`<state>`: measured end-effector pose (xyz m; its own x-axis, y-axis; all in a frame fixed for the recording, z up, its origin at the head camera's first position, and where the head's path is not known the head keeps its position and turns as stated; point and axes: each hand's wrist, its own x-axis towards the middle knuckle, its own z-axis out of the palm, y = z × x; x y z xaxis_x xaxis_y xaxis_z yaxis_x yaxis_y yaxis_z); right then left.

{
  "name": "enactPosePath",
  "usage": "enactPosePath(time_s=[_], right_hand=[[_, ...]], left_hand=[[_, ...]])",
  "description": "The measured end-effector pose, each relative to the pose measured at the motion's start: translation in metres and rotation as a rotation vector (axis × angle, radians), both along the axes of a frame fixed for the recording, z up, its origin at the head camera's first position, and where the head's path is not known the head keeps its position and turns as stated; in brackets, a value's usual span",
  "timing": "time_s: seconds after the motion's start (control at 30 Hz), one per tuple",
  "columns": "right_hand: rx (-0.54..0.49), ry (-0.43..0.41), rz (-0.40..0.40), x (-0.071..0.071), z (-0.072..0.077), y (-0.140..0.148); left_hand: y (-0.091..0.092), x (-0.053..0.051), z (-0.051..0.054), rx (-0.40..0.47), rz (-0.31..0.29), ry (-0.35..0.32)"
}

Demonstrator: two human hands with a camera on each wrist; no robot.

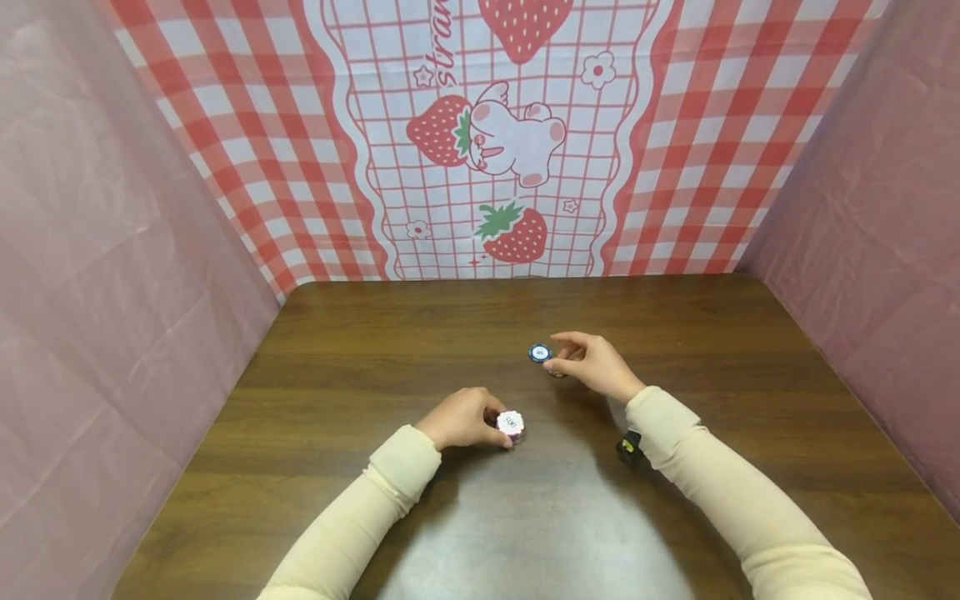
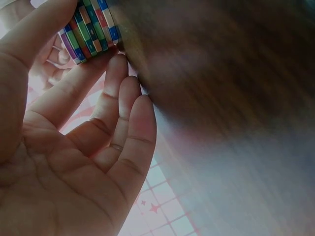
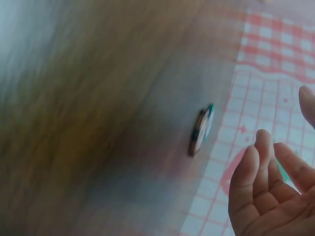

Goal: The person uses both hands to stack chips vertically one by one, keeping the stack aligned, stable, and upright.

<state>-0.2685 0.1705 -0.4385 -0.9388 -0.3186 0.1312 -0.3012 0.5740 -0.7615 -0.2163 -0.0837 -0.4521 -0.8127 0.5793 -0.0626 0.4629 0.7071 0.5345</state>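
Observation:
My left hand (image 1: 467, 419) holds a stack of poker chips (image 1: 511, 423) between thumb and fingers, low at the tabletop. The top chip is white with a printed number. In the left wrist view the stack (image 2: 91, 30) shows several multicoloured edges, and the other fingers extend past it. Farther back, my right hand (image 1: 596, 367) is over the table beside a blue-rimmed poker chip (image 1: 539, 353). A brownish chip (image 1: 557, 374) is partly hidden under that hand. In the right wrist view, the fingers (image 3: 263, 187) and thumb are apart with nothing between them; a blurred chip (image 3: 199, 135) lies nearby on the table.
The brown wooden table (image 1: 337, 358) ends at a red-and-white checked cloth (image 1: 262, 125) with strawberry prints. Pink fabric (image 1: 862, 208) hangs at both sides. A small black device (image 1: 628, 447) sits by the right wrist.

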Motion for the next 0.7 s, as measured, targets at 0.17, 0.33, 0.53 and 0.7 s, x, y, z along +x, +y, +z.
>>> enactPosePath(time_s=[0.17, 0.33, 0.53, 0.7], right_hand=[[0.028, -0.048, -0.027, -0.008, -0.005, 0.012], [0.034, -0.140, -0.020, -0.013, -0.010, 0.019], [0.056, -0.180, -0.009, -0.017, -0.015, 0.022], [0.091, -0.200, -0.011, -0.018, -0.015, 0.022]], left_hand=[[0.000, 0.001, 0.000, 0.007, -0.002, 0.006], [0.000, 0.001, 0.001, 0.008, 0.001, 0.006], [0.000, 0.001, 0.001, 0.002, 0.000, 0.007], [0.000, 0.001, 0.001, 0.005, -0.001, 0.006]])
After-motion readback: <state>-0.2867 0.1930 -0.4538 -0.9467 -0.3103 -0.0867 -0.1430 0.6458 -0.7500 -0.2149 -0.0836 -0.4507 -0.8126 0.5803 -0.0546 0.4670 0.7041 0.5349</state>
